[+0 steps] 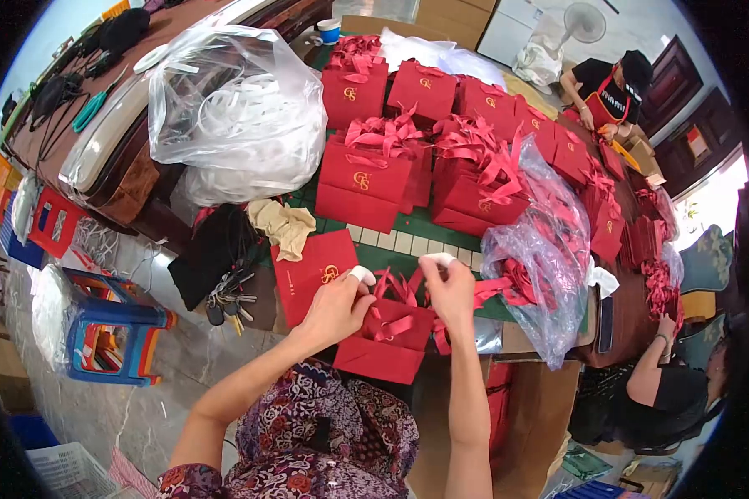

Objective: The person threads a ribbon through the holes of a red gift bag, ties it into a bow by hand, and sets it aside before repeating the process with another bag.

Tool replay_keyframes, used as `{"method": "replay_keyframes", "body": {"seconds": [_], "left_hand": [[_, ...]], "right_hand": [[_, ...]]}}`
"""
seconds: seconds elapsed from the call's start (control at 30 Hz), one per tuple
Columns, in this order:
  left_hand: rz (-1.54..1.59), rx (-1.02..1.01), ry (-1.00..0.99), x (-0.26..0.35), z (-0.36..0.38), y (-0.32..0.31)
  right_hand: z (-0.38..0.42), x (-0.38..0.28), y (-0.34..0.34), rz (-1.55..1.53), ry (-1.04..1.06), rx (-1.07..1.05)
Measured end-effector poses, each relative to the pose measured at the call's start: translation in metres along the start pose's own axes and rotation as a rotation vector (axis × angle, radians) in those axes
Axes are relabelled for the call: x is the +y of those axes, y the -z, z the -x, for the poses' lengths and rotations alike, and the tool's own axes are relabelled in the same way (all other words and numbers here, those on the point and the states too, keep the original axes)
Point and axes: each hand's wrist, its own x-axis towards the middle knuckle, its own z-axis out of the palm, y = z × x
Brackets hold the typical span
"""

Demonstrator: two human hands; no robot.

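Note:
A small red paper bag (pixel 379 359) lies tilted toward me at the table's front edge, with red ribbon (pixel 401 287) at its top. On the left side of that ribbon, my left hand (pixel 337 308) has its fingers curled in at the ribbon; the exact grip is partly hidden. My right hand (pixel 451 295) pinches at the ribbon's other side, and a ribbon end shows beside it. White wrappings cover fingertips on both hands. Under and beyond my left hand lies a flat red bag (pixel 308 270) with a gold logo.
Several finished-looking red bags (pixel 362 179) stand behind. A clear plastic bag (pixel 549 274) of ribbons lies right, a large bag of white ribbon (pixel 245 116) left. Keys (pixel 229 303) hang near a cloth (pixel 283 224). A blue stool (pixel 112 328) stands left. Two people work at right.

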Motion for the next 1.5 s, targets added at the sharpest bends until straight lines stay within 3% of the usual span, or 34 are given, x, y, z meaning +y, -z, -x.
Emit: {"method": "replay_keyframes", "body": {"seconds": [0.17,0.27,0.43,0.5,0.6,0.7,0.8,0.9,1.0,1.07,1.13,1.2,1.23,1.27,1.33,1.37,1.5], "left_hand": [[-0.138,0.053,0.049,0.008,-0.019,0.0],[-0.204,0.033,0.049,0.013,-0.025,-0.004],[-0.13,0.038,0.083,-0.004,-0.028,-0.016],[-0.05,0.061,0.108,-0.003,-0.03,-0.015],[0.079,0.088,0.161,0.008,-0.029,-0.01],[0.153,0.069,0.164,0.011,-0.029,-0.013],[0.141,0.121,0.074,0.01,-0.03,-0.016],[0.117,0.038,0.191,0.022,-0.03,-0.009],[-0.111,0.013,0.128,0.031,-0.025,-0.003],[0.126,0.245,0.04,0.018,-0.015,-0.012],[0.162,0.196,0.045,0.005,-0.006,-0.017],[0.45,0.085,0.208,-0.005,-0.003,-0.021],[0.637,-0.092,0.28,-0.007,-0.002,-0.018],[0.636,-0.095,0.272,-0.006,0.002,-0.016],[0.288,-0.285,0.164,0.021,0.009,0.003],[0.206,-0.246,0.173,0.023,0.013,0.001],[0.271,-0.333,0.279,0.032,0.025,0.017]], "right_hand": [[0.006,0.007,0.003,0.044,0.047,-0.083],[0.009,0.005,-0.014,0.266,0.068,-0.164],[0.014,0.012,-0.019,0.268,0.173,-0.088],[0.017,0.008,-0.016,-0.038,0.044,-0.047],[0.022,0.005,-0.016,-0.278,0.045,-0.071],[0.023,0.006,-0.018,-0.244,-0.004,-0.198],[0.026,-0.001,-0.02,-0.281,0.002,-0.174],[0.026,0.0,-0.022,-0.309,0.017,-0.153],[0.028,-0.001,-0.019,-0.445,-0.029,-0.094],[0.029,-0.012,-0.008,-0.624,-0.115,0.006],[0.028,-0.01,0.009,-0.623,-0.189,-0.019],[0.027,-0.008,0.011,-0.605,-0.177,-0.003],[0.027,-0.009,0.011,-0.615,-0.184,0.017],[0.025,-0.01,0.012,-0.625,-0.191,0.038],[0.021,-0.01,0.012,-0.608,-0.177,0.02],[0.018,-0.008,0.012,-0.588,-0.169,-0.005],[-0.01,0.002,0.019,-0.582,-0.079,0.164]]}}
